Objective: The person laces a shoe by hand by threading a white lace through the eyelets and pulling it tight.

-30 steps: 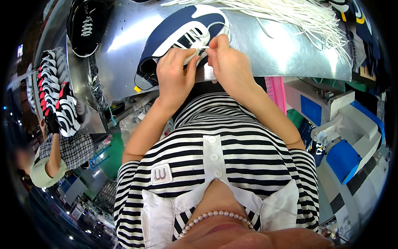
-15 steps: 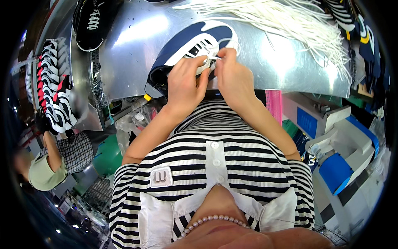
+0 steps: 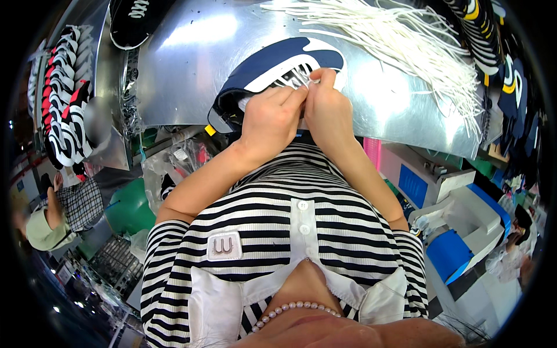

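A navy and white shoe (image 3: 252, 71) lies on the metal table, its toe pointing to the upper right and its collar to the lower left. White shoelace (image 3: 297, 75) crosses its eyelet opening in several rows. My left hand (image 3: 271, 116) is closed at the near edge of that opening, fingers curled on the shoe. Beside it, my right hand (image 3: 329, 110) pinches the lace close to the toe end, thumb and forefinger together. The fingertips of both hands nearly touch, and the lace end is hidden between them.
A pile of loose white laces (image 3: 400, 49) spreads over the metal table (image 3: 180, 81) at the far right. A black shoe (image 3: 134, 20) lies at the far left. Stacked shoe parts (image 3: 505, 87) stand right; a rack of shoes (image 3: 67, 110) and another person (image 3: 49, 226) are left.
The lace loop that stood out over the toe has been drawn in, and more lace rows show. My hands have come closer together. The whole view has shifted slightly.
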Demonstrator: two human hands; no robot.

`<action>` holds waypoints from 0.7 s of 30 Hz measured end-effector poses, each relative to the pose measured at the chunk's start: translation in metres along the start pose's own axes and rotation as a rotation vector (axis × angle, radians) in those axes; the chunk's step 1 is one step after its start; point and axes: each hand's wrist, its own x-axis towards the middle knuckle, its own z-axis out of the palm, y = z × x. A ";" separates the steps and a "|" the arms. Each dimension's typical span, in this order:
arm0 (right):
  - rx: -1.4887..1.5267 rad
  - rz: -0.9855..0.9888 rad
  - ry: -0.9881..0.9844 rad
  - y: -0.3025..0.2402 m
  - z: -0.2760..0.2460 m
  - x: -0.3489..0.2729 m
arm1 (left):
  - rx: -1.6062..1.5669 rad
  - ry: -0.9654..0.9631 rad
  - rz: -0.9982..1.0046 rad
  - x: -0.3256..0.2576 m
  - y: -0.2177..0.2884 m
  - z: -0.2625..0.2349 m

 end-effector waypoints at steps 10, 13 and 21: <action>0.401 -0.307 -0.137 0.007 -0.071 0.018 | 0.107 0.069 0.231 -0.004 -0.007 -0.012; -0.018 -0.466 -0.180 0.004 -0.053 0.034 | 0.143 0.070 0.268 -0.002 -0.012 -0.016; 0.193 -0.161 -0.399 0.018 -0.049 0.034 | 0.121 0.043 0.409 -0.006 -0.022 -0.011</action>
